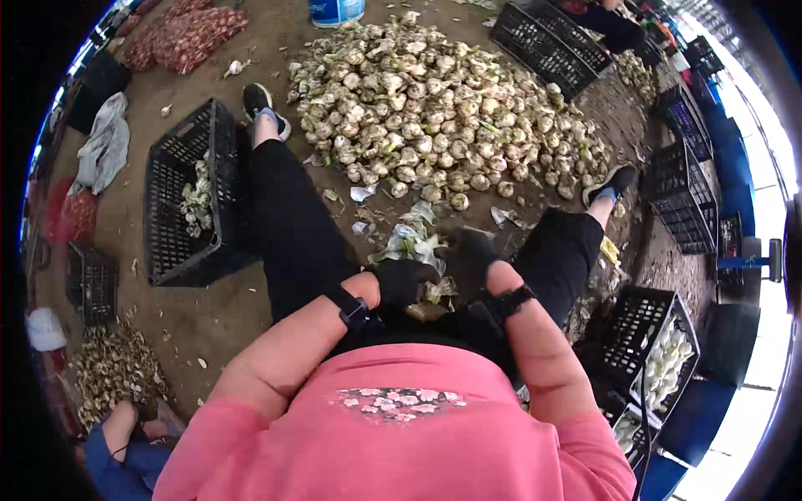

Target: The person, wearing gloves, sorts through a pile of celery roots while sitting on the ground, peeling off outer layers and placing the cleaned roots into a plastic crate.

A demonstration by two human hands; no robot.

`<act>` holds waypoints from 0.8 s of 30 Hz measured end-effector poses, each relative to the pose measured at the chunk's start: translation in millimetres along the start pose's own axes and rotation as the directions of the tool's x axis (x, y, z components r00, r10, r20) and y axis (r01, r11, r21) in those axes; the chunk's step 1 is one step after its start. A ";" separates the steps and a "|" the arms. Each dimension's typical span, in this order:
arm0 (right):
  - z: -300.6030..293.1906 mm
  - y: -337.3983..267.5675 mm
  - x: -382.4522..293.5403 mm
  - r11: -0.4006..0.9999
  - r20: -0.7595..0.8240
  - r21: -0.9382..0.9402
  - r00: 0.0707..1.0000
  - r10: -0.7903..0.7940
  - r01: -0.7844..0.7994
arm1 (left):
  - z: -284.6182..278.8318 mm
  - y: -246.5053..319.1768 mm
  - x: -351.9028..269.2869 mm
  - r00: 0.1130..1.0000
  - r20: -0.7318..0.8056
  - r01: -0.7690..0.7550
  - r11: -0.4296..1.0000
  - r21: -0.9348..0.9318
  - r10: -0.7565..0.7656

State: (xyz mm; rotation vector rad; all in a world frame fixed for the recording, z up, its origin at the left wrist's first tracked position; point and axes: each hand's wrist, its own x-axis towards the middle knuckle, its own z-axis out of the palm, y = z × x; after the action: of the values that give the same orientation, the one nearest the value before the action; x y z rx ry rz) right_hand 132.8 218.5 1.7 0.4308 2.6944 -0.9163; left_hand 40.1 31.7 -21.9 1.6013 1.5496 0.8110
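Both my hands wear dark gloves and are close together between my spread legs. My left hand point(404, 282) has curled fingers, but whatever is in its grasp is hidden. My right hand point(468, 258) is blurred by motion, so its fingers are unclear. Below and just beyond them lies a small heap of pale peelings and leaves point(413, 241) on the ground. Farther ahead, between my feet, spreads a large pile of soil-stained bulbs point(432, 113) that look like garlic, some with short green stems.
A black plastic crate point(182, 257) with some pale bulbs point(197, 203) stands by my left leg. At right, another crate point(626, 332) holds whitish bulbs point(669, 366). Red mesh sacks point(194, 37) and a blue-and-white bucket point(336, 12) lie beyond. Other people sit at lower left and upper right.
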 end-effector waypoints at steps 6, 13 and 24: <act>63.5 -6.1 119.6 0.957 0.028 -0.231 0.985 -0.172 0.174 | -6.2 -30.6 2.3 0.975 -0.124 0.172 0.981 -0.093 -0.182; 134.3 46.7 63.1 0.986 0.237 -0.015 0.959 -0.158 0.166 | 19.7 -98.1 11.3 0.854 -0.088 0.289 0.609 -0.739 -0.513; 51.5 44.0 114.7 0.956 0.611 -0.283 0.784 0.114 0.081 | -38.6 -59.7 12.4 0.865 -0.151 0.417 0.852 -0.318 -0.479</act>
State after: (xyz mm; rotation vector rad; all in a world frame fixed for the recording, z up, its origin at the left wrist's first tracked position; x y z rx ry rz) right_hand 50.5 241.8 -100.5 0.0575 2.1438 -0.5042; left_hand -23.0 46.4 -53.6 0.9096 1.7887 0.9124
